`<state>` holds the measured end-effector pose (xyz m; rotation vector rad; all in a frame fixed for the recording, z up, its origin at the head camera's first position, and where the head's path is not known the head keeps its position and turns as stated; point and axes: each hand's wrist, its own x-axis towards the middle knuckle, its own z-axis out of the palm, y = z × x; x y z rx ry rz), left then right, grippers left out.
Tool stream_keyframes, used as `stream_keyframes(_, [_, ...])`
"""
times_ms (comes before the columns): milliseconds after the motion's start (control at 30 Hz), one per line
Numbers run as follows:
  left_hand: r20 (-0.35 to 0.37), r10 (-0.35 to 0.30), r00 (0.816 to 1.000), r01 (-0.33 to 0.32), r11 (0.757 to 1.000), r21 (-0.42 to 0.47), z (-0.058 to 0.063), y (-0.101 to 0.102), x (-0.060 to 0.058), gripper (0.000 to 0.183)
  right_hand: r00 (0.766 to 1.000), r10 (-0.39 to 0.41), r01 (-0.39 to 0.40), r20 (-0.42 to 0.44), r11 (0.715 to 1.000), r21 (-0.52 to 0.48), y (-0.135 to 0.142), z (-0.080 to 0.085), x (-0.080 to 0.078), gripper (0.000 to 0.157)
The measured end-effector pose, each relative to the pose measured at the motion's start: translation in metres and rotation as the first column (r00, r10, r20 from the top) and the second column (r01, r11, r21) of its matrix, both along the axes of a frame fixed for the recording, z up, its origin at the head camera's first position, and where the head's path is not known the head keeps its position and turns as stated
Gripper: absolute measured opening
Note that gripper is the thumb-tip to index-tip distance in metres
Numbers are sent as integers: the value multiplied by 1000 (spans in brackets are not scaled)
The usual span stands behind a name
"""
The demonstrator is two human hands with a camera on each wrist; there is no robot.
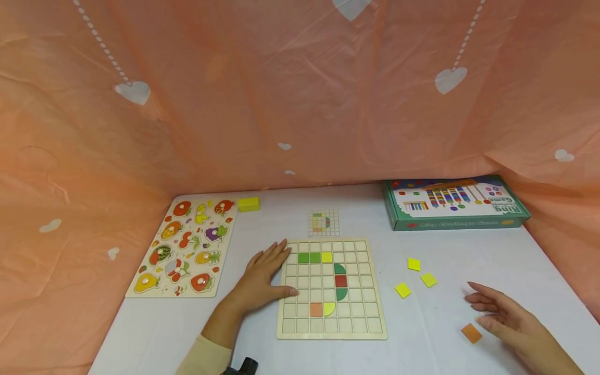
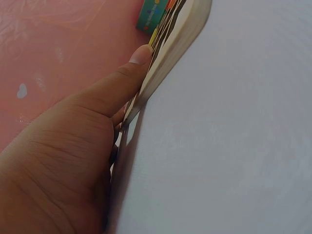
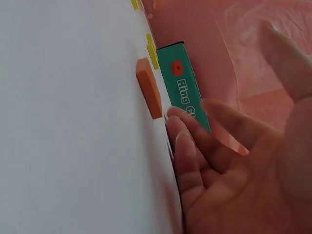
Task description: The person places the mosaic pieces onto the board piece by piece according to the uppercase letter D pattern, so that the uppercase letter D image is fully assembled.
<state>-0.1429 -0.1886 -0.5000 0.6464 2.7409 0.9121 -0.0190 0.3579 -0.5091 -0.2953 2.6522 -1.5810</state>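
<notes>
A wooden grid board (image 1: 333,330) lies on the table with several coloured tiles in its cells, among them a red square (image 1: 340,281) between two green rounded pieces, and an orange square (image 1: 316,309). My left hand (image 1: 260,278) rests against the board's left edge, thumb over the rim and fingers extended along the side. At the right, my right hand (image 1: 513,325) is beside a loose orange square tile (image 1: 471,333), fingers slightly bent and holding nothing. In the right wrist view the orange tile (image 3: 149,88) lies apart from the fingertips. Loose yellow square tiles (image 1: 428,280) lie between board and hand.
Behind the board lies a small pattern card (image 1: 323,223). A fruit puzzle board (image 1: 183,250) and a yellow block (image 1: 249,204) are at the left. The green Ring Challenge Game box (image 1: 459,225) stands at the back right, before the pink curtain (image 1: 328,104).
</notes>
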Motion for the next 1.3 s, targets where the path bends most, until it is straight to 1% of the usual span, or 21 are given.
stream_keyframes(100, [-3, 2, 1000, -2, 1000, 3, 0, 0, 0, 110, 1000, 21, -20, -6, 991, 129, 2, 0, 2, 64])
stream_keyframes(167, [-5, 1, 1000, -1, 1000, 5, -1, 0, -1, 110, 1000, 14, -19, 26, 975, 220, 3, 2, 3, 65])
stream_keyframes(233, [-6, 0, 1000, 0, 1000, 7, -2, 0, -1, 110, 998, 11, -29, 62, 952, 306, 4, 6, 3, 65])
stream_keyframes(300, [-5, 0, 1000, 0, 1000, 4, -2, 0, -1, 110, 993, -1, -43, 115, 925, 377, 4, 10, 2, 63])
stream_keyframes(400, [-1, 3, 1000, -3, 1000, 2, -2, -1, -1, 110, 983, -40, -45, 179, 893, 447, 1, 16, -2, 56])
stream_keyframes(433, [-1, 4, 1000, -4, 1000, 1, -2, -1, -1, 111, 979, -59, -37, 196, 890, 455, -1, 18, -3, 50])
stream_keyframes(500, [-4, 2, 1000, -2, 1000, 0, -3, -1, -1, 111, 983, -83, 3, 163, 899, 438, -5, 18, -2, 35])
stream_keyframes(567, [-8, -2, 1000, 2, 1000, 2, -3, -2, -1, 111, 982, -107, 33, 157, 909, 416, -9, 20, -1, 21])
stream_keyframes(633, [-11, -4, 1000, 4, 1000, 4, -3, -1, -1, 111, 980, -122, 48, 160, 915, 401, -12, 21, 0, 12])
stream_keyframes(733, [-8, -2, 1000, 3, 1000, 9, -2, -1, 0, 110, 974, -131, 46, 182, 910, 412, -13, 22, -2, 13])
stream_keyframes(933, [-7, -5, 1000, 6, 1000, 11, -1, 0, 0, 110, 983, -139, 78, 117, 905, 417, -11, 17, 0, 12])
stream_keyframes(1033, [-10, -7, 1000, 7, 1000, 6, -1, 0, -1, 110, 970, -167, 80, 174, 904, 420, -13, 19, -3, 15])
stream_keyframes(1167, [-12, -7, 1000, 7, 1000, 3, -1, 0, -1, 110, 942, -213, 96, 260, 912, 399, -19, 23, -7, 18])
stream_keyframes(1233, [-11, -7, 1000, 7, 1000, 6, -1, 0, 0, 110, 935, -237, 122, 264, 914, 388, -23, 25, -7, 18])
stream_keyframes(1300, [-10, -7, 1000, 7, 1000, 8, -1, 0, 0, 110, 941, -251, 154, 226, 914, 374, -27, 27, -8, 20])
